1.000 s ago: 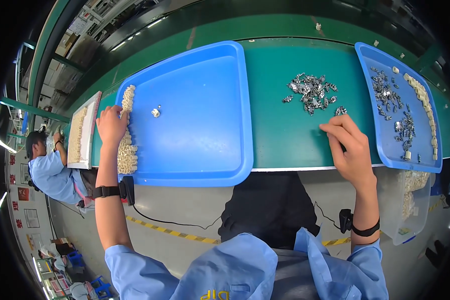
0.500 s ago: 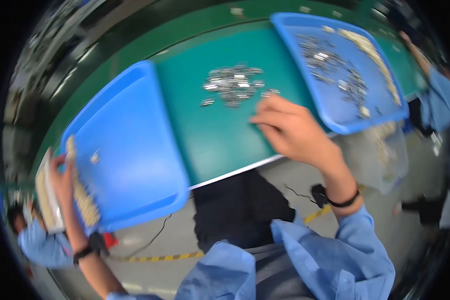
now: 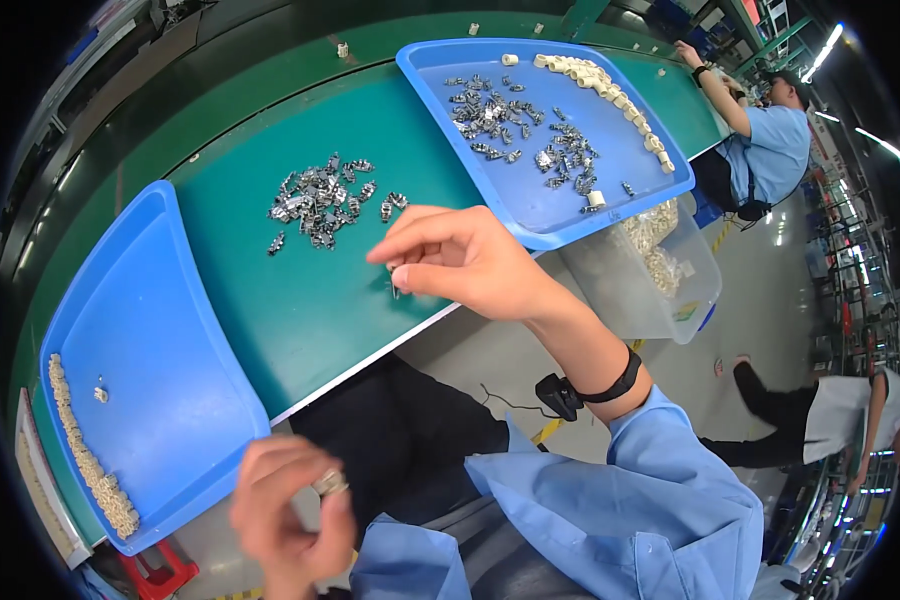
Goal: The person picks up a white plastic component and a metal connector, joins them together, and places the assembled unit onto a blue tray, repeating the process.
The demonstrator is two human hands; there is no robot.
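Low in the view, near the blue tray's front corner, my left hand (image 3: pixel 288 510) pinches a small cream-coloured part (image 3: pixel 330 483) between thumb and forefinger. My right hand (image 3: pixel 475 262) is over the front of the green table, thumb and fingertips closed on a small metal clip (image 3: pixel 394 288) that shows only partly. Just beyond it lies a loose pile of small metal clips (image 3: pixel 320 200), with a few apart from the rest. To the left, a blue tray (image 3: pixel 185 330) carries a row of cream parts (image 3: pixel 85 465) along its left side, plus one lone part (image 3: pixel 100 394).
At the right, another blue tray (image 3: pixel 450 70) contains scattered metal clips and a line of cream cylinders (image 3: pixel 620 100). A clear plastic bin (image 3: pixel 695 300) of cream parts sits below it. A red stool (image 3: pixel 165 575) is under the left tray. Other people are at the right.
My left hand has left the row in the left tray and come toward my body, holding a cream part. My right hand has drawn back from the clip pile. The view has turned rightward.
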